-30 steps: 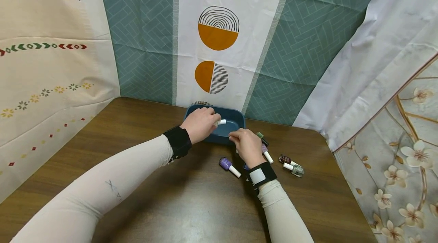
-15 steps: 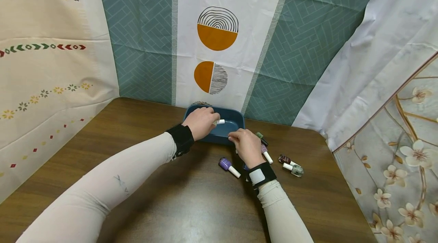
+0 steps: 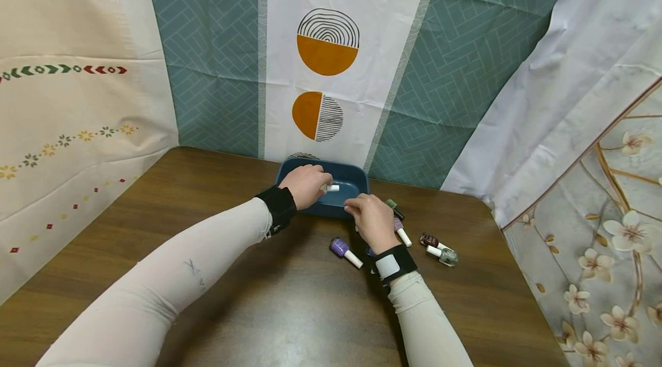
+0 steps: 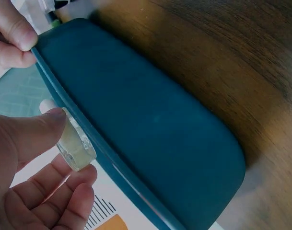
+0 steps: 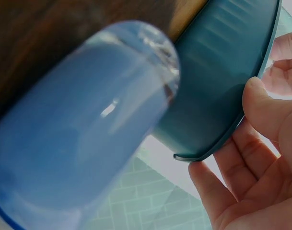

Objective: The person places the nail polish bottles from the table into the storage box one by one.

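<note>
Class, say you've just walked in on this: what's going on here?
A person's left hand holds a small bottle with a white cap at the opening of a blue bin. The right hand grips its rim. A purple bottle and several other bottles lie outside the bin, on the table.

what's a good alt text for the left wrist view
A left hand holds a small clear bottle with pale yellow contents by the rim of a blue-green bin. The right hand pinches the rim at upper left; a wooden tabletop shows at right.
</note>
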Action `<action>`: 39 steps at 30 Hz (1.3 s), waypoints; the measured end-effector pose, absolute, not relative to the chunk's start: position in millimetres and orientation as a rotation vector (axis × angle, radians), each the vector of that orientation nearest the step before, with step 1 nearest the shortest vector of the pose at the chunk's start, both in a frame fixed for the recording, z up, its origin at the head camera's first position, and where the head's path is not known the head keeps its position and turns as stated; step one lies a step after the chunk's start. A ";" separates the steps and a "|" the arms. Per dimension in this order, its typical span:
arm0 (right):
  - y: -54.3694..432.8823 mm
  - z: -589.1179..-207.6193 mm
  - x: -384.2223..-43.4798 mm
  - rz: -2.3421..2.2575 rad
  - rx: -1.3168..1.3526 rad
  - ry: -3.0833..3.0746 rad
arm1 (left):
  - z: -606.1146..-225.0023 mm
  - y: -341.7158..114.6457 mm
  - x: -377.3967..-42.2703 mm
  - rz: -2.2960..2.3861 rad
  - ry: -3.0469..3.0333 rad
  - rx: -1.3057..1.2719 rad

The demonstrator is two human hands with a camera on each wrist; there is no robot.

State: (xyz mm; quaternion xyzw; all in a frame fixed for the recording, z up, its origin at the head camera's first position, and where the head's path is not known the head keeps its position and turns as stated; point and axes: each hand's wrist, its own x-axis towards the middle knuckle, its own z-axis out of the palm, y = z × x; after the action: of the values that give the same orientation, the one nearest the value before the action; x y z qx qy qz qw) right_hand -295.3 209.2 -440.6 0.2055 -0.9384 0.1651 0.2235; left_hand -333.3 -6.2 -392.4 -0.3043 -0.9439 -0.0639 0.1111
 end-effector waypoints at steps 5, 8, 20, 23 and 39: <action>208.8 -440.7 -295.3 0.456 0.566 -2.593 | -398.0 -6.0 -340.5 -0.205 -2.810 -0.894; 208.7 -441.1 -295.4 0.450 0.560 -2.601 | -401.2 -7.5 -344.9 -0.223 -2.838 -0.891; 208.1 -439.7 -294.9 0.451 0.557 -2.606 | -405.7 -12.1 -359.6 -0.306 -2.924 -0.962; 208.3 -439.5 -295.0 0.454 0.557 -2.608 | -405.9 -10.8 -362.3 -0.294 -2.936 -0.968; 208.8 -439.8 -295.2 0.436 0.563 -2.605 | -405.0 -8.4 -371.4 -0.249 -2.996 -1.057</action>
State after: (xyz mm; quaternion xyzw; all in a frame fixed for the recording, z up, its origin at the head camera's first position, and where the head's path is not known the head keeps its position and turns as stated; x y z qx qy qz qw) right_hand -295.2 208.8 -439.8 0.2034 -0.9413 0.1575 0.2187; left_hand -371.4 -8.4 -405.0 -0.3315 -0.9399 -0.0783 -0.0226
